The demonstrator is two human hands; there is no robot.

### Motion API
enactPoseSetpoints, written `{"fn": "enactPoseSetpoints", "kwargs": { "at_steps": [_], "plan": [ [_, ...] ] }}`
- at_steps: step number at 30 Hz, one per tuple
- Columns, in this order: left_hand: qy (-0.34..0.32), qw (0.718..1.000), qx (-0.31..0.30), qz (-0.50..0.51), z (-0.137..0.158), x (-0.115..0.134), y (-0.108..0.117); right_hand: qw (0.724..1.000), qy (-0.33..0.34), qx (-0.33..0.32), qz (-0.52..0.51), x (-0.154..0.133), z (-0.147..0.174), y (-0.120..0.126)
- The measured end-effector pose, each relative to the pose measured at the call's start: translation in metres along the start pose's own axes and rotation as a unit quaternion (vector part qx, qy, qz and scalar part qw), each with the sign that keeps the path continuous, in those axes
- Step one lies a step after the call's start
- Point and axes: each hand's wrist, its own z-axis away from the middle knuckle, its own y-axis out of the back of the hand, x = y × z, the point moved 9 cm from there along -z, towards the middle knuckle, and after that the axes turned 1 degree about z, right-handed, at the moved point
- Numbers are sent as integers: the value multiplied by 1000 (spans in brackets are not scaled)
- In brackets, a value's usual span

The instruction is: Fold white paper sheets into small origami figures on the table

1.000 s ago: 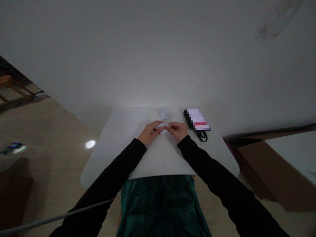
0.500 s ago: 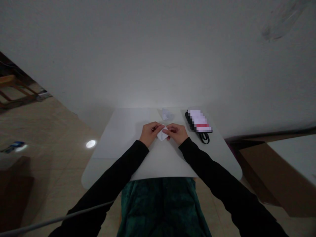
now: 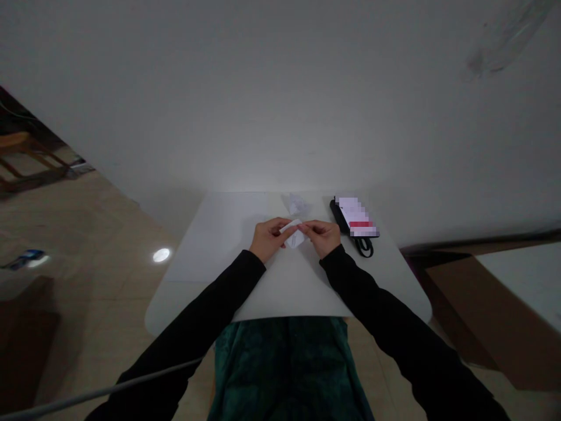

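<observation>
A small folded piece of white paper [image 3: 295,238] is held between my two hands over the middle of the white table [image 3: 289,295]. My left hand [image 3: 266,237] pinches its left side, thumb on the near face. At the upper right of the paper, the thumb and fingers of my right hand [image 3: 322,235] are closed on it. Just beyond my hands lies another small folded white paper piece [image 3: 297,203]. The fingertips behind the paper are partly hidden.
White sheets of paper [image 3: 210,245] lie on the table's left. A phone [image 3: 357,217] with a lit, blurred screen rests on a black object with a strap loop [image 3: 363,247] at the right. The wall rises behind; a cardboard box [image 3: 491,316] stands right of the table.
The folded paper has shifted slightly right and turned between my fingers. My right hand has moved a little to the right, its grip now at the paper's upper right.
</observation>
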Motion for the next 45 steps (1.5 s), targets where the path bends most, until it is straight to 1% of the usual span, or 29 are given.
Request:
{"fn": "enactPoseSetpoints", "kwargs": {
  "at_steps": [3, 5, 7, 9, 11, 13, 16, 20, 22, 27, 30, 32, 36, 38, 42, 43, 45],
  "plan": [
    [-7, 999, 36, 12, -1, -3, 7, 1000, 1, -4, 11, 0, -1, -1],
    [0, 999, 45, 11, -2, -6, 11, 1000, -8, -16, 5, 3, -1, -4],
    [11, 999, 33, 5, -2, -9, 10, 999, -19, -32, -7, 8, -1, -7],
    [25, 1000, 1, -4, -2, -10, 5, 999, -14, -44, -13, 10, -2, -10],
    [34, 998, -39, -25, -1, -10, -2, 999, 5, -51, 0, 8, -2, -10],
    [24, 996, -60, -61, 0, -6, -6, 998, 27, -51, 34, 5, -2, -9],
    [-11, 992, -53, -113, -1, 1, -6, 993, 69, -42, 91, -4, -1, -8],
    [-50, 986, -49, -151, 0, 6, -8, 978, 154, -42, 134, -27, 6, -12],
    [-69, 980, -59, -177, 2, 9, -11, 973, 169, -39, 151, -34, 9, -13],
    [-99, 954, -95, -266, 9, 16, -20, 972, 165, -41, 163, -41, 13, -14],
    [-112, 948, -117, -273, 12, 19, -24, 972, 166, -47, 161, -40, 14, -15],
    [-134, 945, -118, -274, 12, 24, -25, 972, 166, -49, 160, -37, 13, -15],
    [-192, 927, -101, -305, 10, 31, -23, 972, 159, -49, 167, -31, 9, -11],
    [-198, 928, -94, -302, 8, 30, -20, 971, 155, -53, 175, -30, 7, -10],
    [-167, 947, -58, -270, 3, 22, -11, 963, 177, -95, 178, -38, 9, -17],
    [-161, 949, -60, -263, 3, 20, -11, 961, 181, -110, 176, -40, 10, -20],
    [-158, 950, -84, -257, 4, 18, -15, 959, 178, -135, 172, -40, 11, -24]
  ]
}}
